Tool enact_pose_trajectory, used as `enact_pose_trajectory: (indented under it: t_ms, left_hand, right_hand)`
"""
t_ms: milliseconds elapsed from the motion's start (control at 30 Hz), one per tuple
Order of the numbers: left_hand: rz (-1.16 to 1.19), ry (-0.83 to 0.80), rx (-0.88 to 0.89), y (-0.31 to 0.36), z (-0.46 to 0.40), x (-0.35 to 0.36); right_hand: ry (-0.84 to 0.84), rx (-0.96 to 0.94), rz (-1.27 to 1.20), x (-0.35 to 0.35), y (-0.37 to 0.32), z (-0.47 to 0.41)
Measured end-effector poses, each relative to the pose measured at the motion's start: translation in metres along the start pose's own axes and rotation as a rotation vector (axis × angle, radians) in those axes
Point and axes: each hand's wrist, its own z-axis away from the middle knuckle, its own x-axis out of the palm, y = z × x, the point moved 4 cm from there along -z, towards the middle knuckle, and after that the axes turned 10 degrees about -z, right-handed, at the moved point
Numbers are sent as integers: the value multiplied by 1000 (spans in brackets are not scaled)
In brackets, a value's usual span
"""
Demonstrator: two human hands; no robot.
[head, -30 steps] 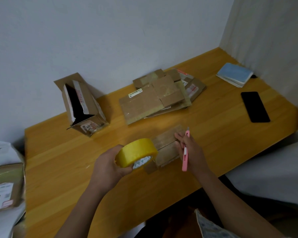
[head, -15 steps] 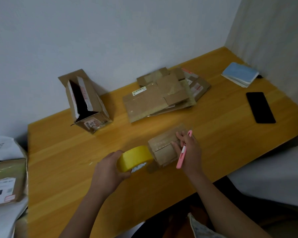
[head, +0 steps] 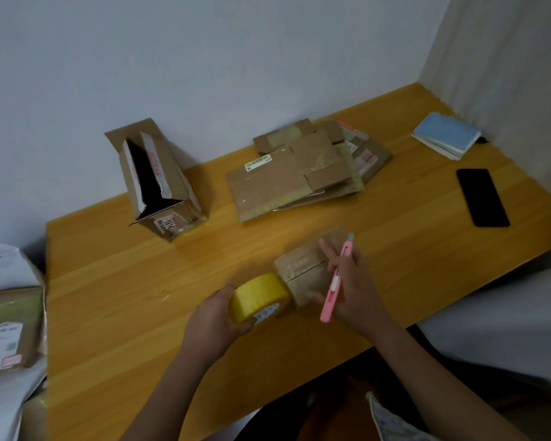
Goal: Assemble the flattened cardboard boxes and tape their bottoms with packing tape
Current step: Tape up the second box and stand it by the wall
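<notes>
A small assembled cardboard box [head: 303, 265] lies on the wooden table [head: 115, 297] in front of me, its flap seam facing up. My left hand [head: 213, 323] grips a yellow roll of packing tape [head: 256, 296] held against the box's near left end. My right hand [head: 352, 288] holds a pink utility knife [head: 334, 283] and rests on the right side of the box, with the fingers spread over the top. A stack of flattened cardboard boxes [head: 299, 173] lies further back at the middle of the table.
A taller open box [head: 159, 183] stands at the back left by the wall. A black phone [head: 482, 197] and a blue notebook [head: 447, 135] lie at the right. Parcels [head: 7, 326] sit off the table's left edge.
The tape roll has come down from above the box to its near left end. My right hand has slid a little toward me along the box, knife still in it.
</notes>
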Motion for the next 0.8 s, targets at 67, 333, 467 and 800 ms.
enact_pose_trajectory:
  t_ms: [67,333,467,800]
  left_hand:
    - [1,-14,-4,0,0,2]
    - [56,-96,-35,-1,-8,6]
    - [139,-118,-2,8,-15,3]
    - [241,-147,-12,15,-22,-3]
  right_hand:
    - [-86,-95,261,7,5,4]
    - [-123,-28,323,14,10,-4]
    - [-128,-79,372,26,1,0]
    - [-106,-27,297,22,7,-3]
